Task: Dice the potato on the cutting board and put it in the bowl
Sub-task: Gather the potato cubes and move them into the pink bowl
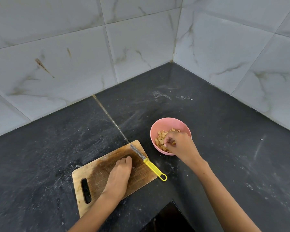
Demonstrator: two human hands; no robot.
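The dark counter (208,124) runs into a tiled corner, and everything I need sits at its near edge. Largest on it is the wooden cutting board (97,171), lying at an angle near and to the left, its handle slot toward me. My left hand (120,174) rests flat on the board, fingers straight and together, holding nothing. I see no potato left on the wood, only a damp patch and some crumbs.

Right of the board and a little farther off stands the pink bowl (170,124), and the diced potato (161,139) is piled inside it. My right hand (177,144) hangs over the near side of the bowl with the fingers curled down, pinching what look like a few last pieces.

The knife (147,162) lies along the board's right edge, blade on the wood, yellow handle jutting off onto the counter, with neither hand on it.

To do this step well, I judge I should spread my right fingers low over the pile so the pieces fall inside rather than bouncing off the rim, then sweep the board with my flat left hand for any stragglers, keeping clear of the blade.

I can read no brand, label or writing on anything here.
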